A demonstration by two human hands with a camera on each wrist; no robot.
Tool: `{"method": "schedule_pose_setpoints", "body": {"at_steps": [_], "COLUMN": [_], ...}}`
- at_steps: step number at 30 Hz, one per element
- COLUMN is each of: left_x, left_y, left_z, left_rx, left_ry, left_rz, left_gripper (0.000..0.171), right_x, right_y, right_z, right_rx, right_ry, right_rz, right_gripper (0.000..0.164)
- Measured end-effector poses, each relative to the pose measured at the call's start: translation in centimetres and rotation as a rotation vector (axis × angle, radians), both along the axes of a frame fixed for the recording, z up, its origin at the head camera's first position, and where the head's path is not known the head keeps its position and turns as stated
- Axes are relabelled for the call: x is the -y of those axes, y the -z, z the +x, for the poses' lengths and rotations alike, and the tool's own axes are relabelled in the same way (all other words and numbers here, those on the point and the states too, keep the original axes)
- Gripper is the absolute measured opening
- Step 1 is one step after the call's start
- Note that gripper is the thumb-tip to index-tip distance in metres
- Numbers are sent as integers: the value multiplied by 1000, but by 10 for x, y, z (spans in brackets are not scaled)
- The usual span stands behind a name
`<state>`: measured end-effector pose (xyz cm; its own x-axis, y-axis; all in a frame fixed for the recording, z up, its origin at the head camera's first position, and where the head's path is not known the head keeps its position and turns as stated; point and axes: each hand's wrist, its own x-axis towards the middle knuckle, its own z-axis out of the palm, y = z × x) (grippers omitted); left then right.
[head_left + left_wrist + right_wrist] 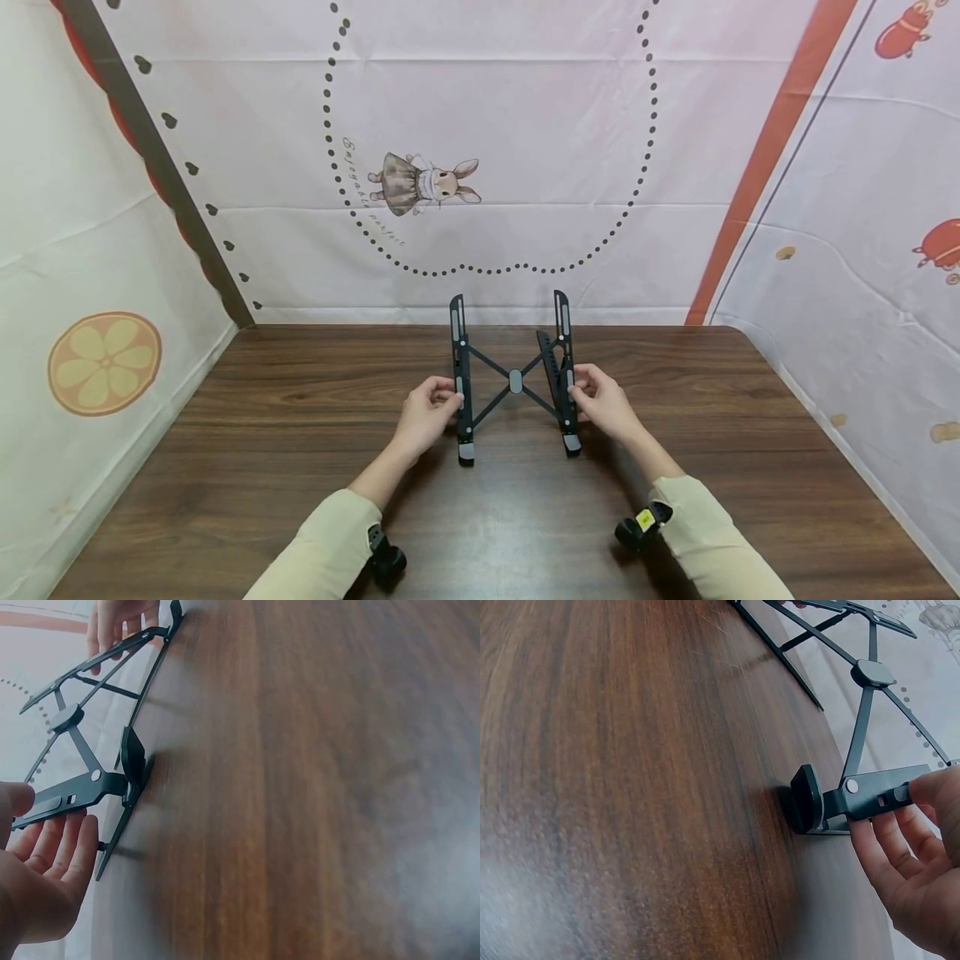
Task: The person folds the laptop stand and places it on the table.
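Observation:
A black folding laptop stand (pixel 515 382) stands unfolded near the back of the table, its two side arms joined by an X-shaped brace with a grey hub. My left hand (pixel 427 417) pinches the left arm of the stand between thumb and fingers. On the other side, my right hand (pixel 606 406) pinches the right arm the same way. The left wrist view shows the left fingers (pixel 71 851) under the arm and the thumb on top. A similar hold by the right fingers (pixel 896 844) appears in the right wrist view. Upturned lips end both arms at the near side.
The brown wooden table (pixel 300 467) ends at a printed cloth backdrop (pixel 525 167) with a rabbit drawing. Cloth also hangs at the left and right sides. Small black cameras (pixel 386 558) are strapped to both wrists.

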<state>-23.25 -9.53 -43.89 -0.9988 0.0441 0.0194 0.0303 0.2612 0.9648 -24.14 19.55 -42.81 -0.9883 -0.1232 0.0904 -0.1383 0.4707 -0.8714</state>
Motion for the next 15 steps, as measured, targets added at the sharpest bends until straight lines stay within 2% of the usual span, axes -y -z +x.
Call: {"method": "schedule_pose_setpoints", "body": {"at_steps": [15], "left_x": [-6], "left_y": [-2], "left_z": [-4], "left_rx": [24], "left_ry": [-18], "left_rz": [-9], "left_gripper": [24], "right_x": [-1], "right_y": [-1], "right_z": [1], "right_rx": [41], "right_ry": [-1], "right_rz": [7], "right_gripper": [38]}}
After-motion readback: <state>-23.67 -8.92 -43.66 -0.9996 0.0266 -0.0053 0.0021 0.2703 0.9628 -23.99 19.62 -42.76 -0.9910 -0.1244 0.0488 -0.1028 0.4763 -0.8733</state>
